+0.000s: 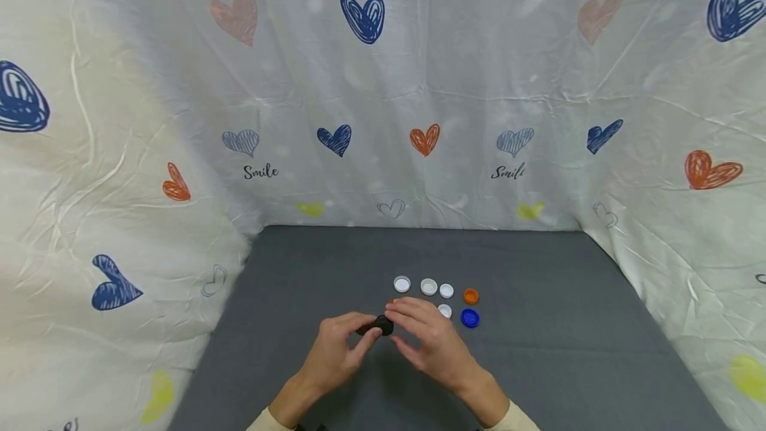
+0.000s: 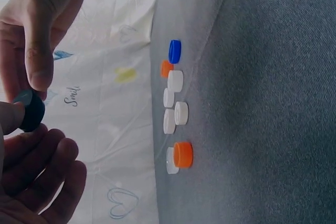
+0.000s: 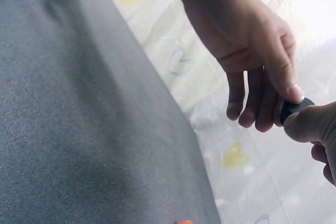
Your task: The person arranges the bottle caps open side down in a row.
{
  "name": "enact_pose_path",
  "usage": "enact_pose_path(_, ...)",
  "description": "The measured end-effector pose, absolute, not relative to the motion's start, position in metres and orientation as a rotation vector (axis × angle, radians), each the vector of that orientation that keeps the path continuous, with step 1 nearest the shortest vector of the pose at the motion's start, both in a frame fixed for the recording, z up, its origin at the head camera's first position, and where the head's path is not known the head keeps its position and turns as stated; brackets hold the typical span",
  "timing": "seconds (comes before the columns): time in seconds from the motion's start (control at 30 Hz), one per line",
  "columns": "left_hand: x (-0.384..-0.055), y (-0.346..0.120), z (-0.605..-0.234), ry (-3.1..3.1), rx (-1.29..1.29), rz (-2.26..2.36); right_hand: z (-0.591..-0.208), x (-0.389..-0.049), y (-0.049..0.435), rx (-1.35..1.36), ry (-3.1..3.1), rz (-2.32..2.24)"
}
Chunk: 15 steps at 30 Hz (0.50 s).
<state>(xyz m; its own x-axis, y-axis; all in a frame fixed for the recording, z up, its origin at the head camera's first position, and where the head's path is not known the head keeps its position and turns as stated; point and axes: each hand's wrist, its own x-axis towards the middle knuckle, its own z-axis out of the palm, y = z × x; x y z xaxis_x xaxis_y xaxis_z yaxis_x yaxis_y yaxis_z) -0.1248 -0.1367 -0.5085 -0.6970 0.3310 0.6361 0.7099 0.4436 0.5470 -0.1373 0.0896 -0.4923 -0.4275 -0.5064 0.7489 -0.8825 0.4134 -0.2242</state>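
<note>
A small black bottle cap [image 1: 384,325] is held up between the two hands, above the grey cloth. My left hand [image 1: 339,350] pinches it, the thumb against its near side in the head view. The right hand [image 1: 429,341] meets the cap from the other side, with thumb and index fingertips at its edge. In the left wrist view the black cap [image 2: 33,115] shows between both thumbs, and the left hand's other fingers are loosely bent below it. Both thumbs also overlap the cap [image 3: 294,109] in the right wrist view.
Beyond the hands, several bottle caps lie on the grey cloth [image 1: 323,258]: white ones [image 1: 428,287], an orange cap [image 1: 471,296] and a blue cap [image 1: 469,318]. Another orange cap [image 2: 183,155] is mostly hidden behind the right fingers in the head view. A heart-printed curtain [image 1: 383,85] surrounds the table.
</note>
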Motion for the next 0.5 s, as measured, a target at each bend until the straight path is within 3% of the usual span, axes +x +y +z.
enact_pose_path(0.5,-0.1208,-0.1401,-0.5085,-2.308,-0.900,-1.084,-0.5008,-0.1354,0.0926,1.130,-2.133,0.766)
